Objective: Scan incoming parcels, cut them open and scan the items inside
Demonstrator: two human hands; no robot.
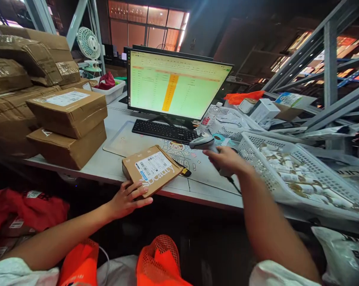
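My right hand (227,159) is wrapped round a grey barcode scanner (202,142), its head pointing left over the desk mat. A cable hangs from its handle. With fingers spread, my left hand (131,200) rests on the near left edge of a small brown cardboard box (163,176). The box lies tilted across the front edge of the desk mat (122,139), with white lettering and a white shipping label (151,165) on top. A yellow and black object (185,172), perhaps a box cutter, sticks out beside the box.
Behind the mat stand a keyboard (164,130) and a lit monitor (179,85). Cardboard boxes (68,115) are stacked at the left. A white basket (256,159) of small wrapped rolls sits at the right, near a plastic bottle (207,119) and metal shelf beams (330,59).
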